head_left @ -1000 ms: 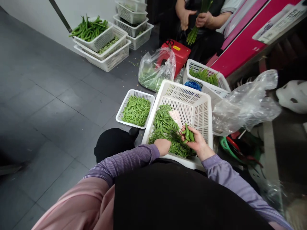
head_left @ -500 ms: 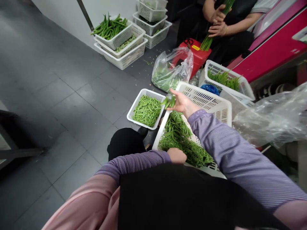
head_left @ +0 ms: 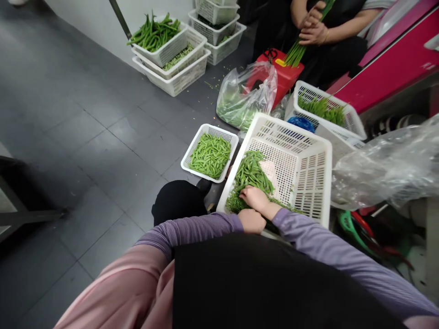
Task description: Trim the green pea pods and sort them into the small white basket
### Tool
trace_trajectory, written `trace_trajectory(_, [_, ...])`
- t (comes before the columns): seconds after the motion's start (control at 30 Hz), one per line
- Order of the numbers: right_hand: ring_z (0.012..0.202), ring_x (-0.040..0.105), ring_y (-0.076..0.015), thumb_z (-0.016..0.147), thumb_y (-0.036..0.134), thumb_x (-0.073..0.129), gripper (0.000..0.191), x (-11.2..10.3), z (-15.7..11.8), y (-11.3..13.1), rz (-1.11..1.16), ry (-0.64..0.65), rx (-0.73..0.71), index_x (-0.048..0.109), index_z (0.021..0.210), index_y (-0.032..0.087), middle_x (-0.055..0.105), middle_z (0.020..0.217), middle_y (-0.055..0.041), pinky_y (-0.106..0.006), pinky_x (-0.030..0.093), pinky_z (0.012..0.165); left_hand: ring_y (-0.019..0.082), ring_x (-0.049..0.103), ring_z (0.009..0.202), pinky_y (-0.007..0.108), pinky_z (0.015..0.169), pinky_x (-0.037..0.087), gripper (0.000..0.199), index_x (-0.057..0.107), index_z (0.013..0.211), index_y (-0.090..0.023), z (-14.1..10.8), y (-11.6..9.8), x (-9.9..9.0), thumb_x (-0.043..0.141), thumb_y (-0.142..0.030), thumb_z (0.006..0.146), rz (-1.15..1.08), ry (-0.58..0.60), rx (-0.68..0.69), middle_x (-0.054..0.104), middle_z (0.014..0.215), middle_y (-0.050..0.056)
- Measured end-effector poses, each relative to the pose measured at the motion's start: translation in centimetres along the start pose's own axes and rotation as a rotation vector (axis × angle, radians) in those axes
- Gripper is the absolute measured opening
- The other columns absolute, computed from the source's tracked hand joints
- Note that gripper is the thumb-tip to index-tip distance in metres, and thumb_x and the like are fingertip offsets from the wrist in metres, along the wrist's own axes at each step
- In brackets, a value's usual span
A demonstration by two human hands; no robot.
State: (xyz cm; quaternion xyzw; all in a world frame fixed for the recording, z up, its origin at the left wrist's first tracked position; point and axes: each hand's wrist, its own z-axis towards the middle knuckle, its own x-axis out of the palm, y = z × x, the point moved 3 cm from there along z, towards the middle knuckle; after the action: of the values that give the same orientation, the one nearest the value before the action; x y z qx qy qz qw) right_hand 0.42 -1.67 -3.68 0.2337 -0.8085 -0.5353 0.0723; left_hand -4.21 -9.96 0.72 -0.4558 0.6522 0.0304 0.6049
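A large white crate stands before me with green pea pods and smaller leafy greens on its left side. My right hand is closed over the edge of the pods, its fingertips down among the greens; what it pinches is too small to name. Close below it, my left hand is curled at the near edge of the crate, its fingers hidden under the hand. To the left, a small white basket on the floor holds many pea pods.
Stacked baskets with long green peppers stand at the back. A clear bag of greens lies beyond the crate, near a red box. Another person's hands hold green stalks. Clear plastic lies right of the crate.
My right hand has come back from beside the small basket, where it held a few pods, down to the greens in the crate. My left hand has stayed nearly in place.
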Motion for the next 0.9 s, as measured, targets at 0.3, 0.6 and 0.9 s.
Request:
trace_trajectory(0.3, [0.045, 0.042, -0.0055, 0.06, 0.014, 0.07, 0.018, -1.7, -0.1, -0.9, -0.258, -0.12, 0.0, 0.055, 0.051, 0.017, 0.05, 0.051, 0.0037, -0.018, 0.031, 0.045, 0.025, 0.062, 0.07, 0.033, 0.061, 0.046, 0.025, 0.064, 0.078, -0.009, -1.1, 1.0, -2.7, 0.044, -0.023, 0.078, -0.126, -0.078, -0.262, 0.063, 0.074, 0.016])
trace_trajectory(0.6, [0.037, 0.046, -0.0057, 0.061, 0.026, 0.07, 0.018, -6.4, -7.7, 0.1, 0.352, -0.264, 0.28, 0.055, 0.06, 0.014, 0.057, 0.052, 0.0011, -0.016, 0.032, 0.032, 0.02, 0.06, 0.077, 0.03, 0.072, 0.044, 0.023, 0.055, 0.092, -0.013, 0.0, 1.9, -3.9, 0.039, -0.028, 0.084, -0.218, -0.209, -0.312, 0.063, 0.083, 0.011])
trace_trajectory(0.9, [0.033, 0.04, -0.0083, 0.062, 0.033, 0.064, 0.021, -5.8, -10.1, 0.6, 0.011, -0.342, 0.219, 0.054, 0.054, 0.016, 0.051, 0.038, 0.0014, -0.02, 0.028, 0.034, 0.024, 0.061, 0.078, 0.033, 0.067, 0.047, 0.026, 0.057, 0.09, -0.009, -0.1, -1.0, -3.1, 0.037, -0.023, 0.081, -0.005, -0.064, -0.18, 0.063, 0.085, 0.016])
